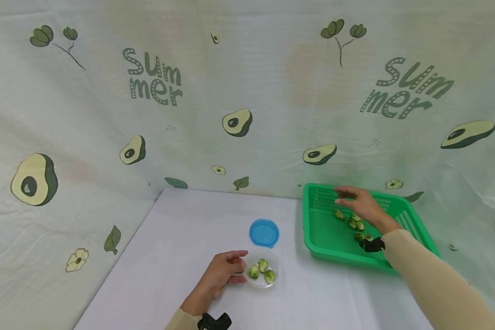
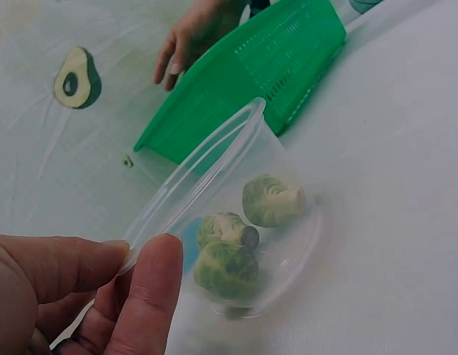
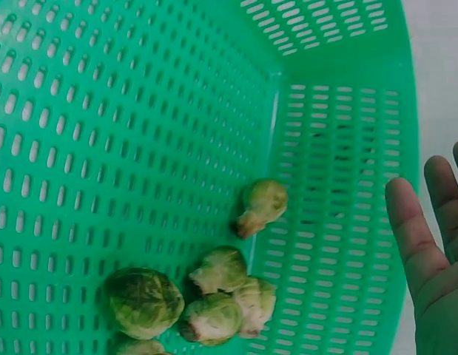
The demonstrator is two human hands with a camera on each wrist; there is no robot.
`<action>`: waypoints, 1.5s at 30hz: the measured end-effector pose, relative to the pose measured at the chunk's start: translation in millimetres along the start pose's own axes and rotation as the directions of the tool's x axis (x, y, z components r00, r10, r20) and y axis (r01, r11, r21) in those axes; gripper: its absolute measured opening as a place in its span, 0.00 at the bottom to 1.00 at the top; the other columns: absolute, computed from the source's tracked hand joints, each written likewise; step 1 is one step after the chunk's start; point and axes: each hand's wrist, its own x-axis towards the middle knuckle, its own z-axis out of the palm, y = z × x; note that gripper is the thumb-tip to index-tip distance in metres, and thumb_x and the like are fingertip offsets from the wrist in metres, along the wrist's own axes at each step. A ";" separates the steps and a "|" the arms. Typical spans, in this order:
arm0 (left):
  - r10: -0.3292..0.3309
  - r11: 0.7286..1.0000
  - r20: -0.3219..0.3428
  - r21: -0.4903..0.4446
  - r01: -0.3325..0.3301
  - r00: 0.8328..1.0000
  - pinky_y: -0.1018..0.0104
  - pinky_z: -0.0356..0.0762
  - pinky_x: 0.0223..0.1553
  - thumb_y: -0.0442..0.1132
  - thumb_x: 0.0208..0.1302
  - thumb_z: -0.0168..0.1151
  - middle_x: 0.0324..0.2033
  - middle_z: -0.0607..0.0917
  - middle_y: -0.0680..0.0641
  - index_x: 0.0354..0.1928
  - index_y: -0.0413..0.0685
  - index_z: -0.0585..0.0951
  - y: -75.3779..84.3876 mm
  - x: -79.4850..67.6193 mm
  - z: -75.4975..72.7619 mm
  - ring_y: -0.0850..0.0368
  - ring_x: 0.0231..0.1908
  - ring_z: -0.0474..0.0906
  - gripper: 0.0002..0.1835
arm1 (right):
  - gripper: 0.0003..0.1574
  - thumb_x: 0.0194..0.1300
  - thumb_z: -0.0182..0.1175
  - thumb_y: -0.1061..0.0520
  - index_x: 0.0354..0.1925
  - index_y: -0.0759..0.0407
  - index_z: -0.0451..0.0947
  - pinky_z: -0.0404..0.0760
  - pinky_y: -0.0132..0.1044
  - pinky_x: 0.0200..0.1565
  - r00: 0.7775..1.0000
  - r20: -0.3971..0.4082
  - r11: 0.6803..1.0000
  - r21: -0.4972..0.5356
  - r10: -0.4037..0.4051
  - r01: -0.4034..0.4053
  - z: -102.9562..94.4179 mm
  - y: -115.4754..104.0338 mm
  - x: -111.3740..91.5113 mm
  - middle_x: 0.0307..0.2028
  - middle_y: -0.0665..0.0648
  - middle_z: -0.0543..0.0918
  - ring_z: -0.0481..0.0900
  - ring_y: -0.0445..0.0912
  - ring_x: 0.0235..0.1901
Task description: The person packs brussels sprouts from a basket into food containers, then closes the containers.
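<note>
A clear round plastic tub [image 2: 291,274] holds 3 Brussels sprouts [image 2: 273,201]. My left hand [image 1: 220,276] grips its rim at the left side, thumb and fingertip pinching the edge in the left wrist view. Over the back part of a green perforated basket [image 1: 325,231] hovers my right hand [image 1: 362,205], its fingers extended with nothing between them. Several more Brussels sprouts [image 3: 214,318] lie loosely grouped on the basket floor, below and apart from that hand. One sprout [image 3: 264,203] lies a little away from the group.
A blue lid [image 1: 264,233] lies flat on the white table [image 1: 206,224] just behind the tub. The basket stands at the table's right side. A pale cloth [image 1: 268,82] printed with avocados and lettering hangs behind the table.
</note>
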 end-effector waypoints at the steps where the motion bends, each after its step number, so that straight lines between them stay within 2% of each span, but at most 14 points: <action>1: -0.002 1.000 -0.001 0.004 0.002 1.000 0.64 0.91 0.36 0.25 0.66 0.65 0.39 0.82 0.46 0.69 0.32 0.77 0.4 -0.2 0.4 0.57 0.37 0.83 0.28 | 0.40 0.79 0.61 0.47 0.79 0.60 0.64 0.72 0.71 0.68 1.000 0.005 1.000 -0.002 0.005 -0.005 -0.1 3.3 0.4 0.76 0.70 0.66 0.66 0.70 0.72; 8: -0.009 1.000 -0.010 0.014 0.009 1.000 0.63 0.91 0.36 0.25 0.65 0.66 0.39 0.82 0.46 0.68 0.33 0.78 1.5 0.7 1.5 0.58 0.35 0.83 0.28 | 0.40 0.79 0.61 0.47 0.79 0.61 0.63 0.71 0.73 0.67 0.998 0.050 0.999 -0.030 0.041 -0.040 -1.6 18.3 5.8 0.75 0.74 0.66 0.64 0.72 0.73; 20: -0.031 0.999 -0.035 0.031 0.032 0.999 0.63 0.92 0.36 0.25 0.65 0.66 0.38 0.82 0.47 0.67 0.37 0.80 2.7 1.4 2.0 0.56 0.33 0.84 0.27 | 0.36 0.79 0.60 0.51 0.77 0.64 0.66 0.74 0.70 0.66 0.993 0.097 0.996 -0.060 0.066 -0.060 2.8 36.8 15.7 0.75 0.74 0.66 0.64 0.73 0.73; 30: -0.031 0.999 -0.033 0.020 0.032 0.999 0.64 0.91 0.34 0.26 0.65 0.68 0.37 0.82 0.47 0.68 0.36 0.79 0.7 3.4 -0.2 0.57 0.30 0.84 0.28 | 0.34 0.80 0.59 0.52 0.76 0.66 0.68 0.76 0.69 0.66 0.990 0.126 0.995 -0.077 0.067 -0.057 8.2 51.8 19.5 0.73 0.74 0.69 0.68 0.73 0.70; 35: -0.030 0.999 -0.027 0.013 0.030 0.999 0.64 0.91 0.34 0.26 0.65 0.68 0.38 0.82 0.47 0.67 0.37 0.80 0.8 3.6 0.4 0.57 0.32 0.84 0.27 | 0.34 0.79 0.60 0.52 0.74 0.66 0.70 0.78 0.68 0.64 0.988 0.139 0.994 -0.092 0.068 -0.056 10.0 53.2 19.9 0.72 0.74 0.71 0.73 0.71 0.67; 39: -0.033 0.999 -0.028 0.014 0.033 0.999 0.64 0.91 0.34 0.25 0.66 0.67 0.37 0.82 0.48 0.67 0.37 0.80 1.5 3.3 1.3 0.58 0.31 0.84 0.26 | 0.32 0.79 0.60 0.53 0.73 0.67 0.71 0.78 0.66 0.65 0.986 0.148 0.996 -0.053 0.074 -0.067 11.4 52.5 20.5 0.69 0.73 0.75 0.76 0.68 0.65; 45: -0.032 0.999 -0.030 0.013 0.033 0.999 0.64 0.91 0.34 0.25 0.65 0.66 0.37 0.81 0.48 0.68 0.36 0.80 2.1 3.8 2.0 0.58 0.33 0.83 0.27 | 0.28 0.80 0.57 0.57 0.72 0.68 0.72 0.78 0.67 0.64 0.989 0.135 0.998 -0.033 0.058 -0.054 9.0 53.2 18.9 0.68 0.73 0.76 0.76 0.69 0.65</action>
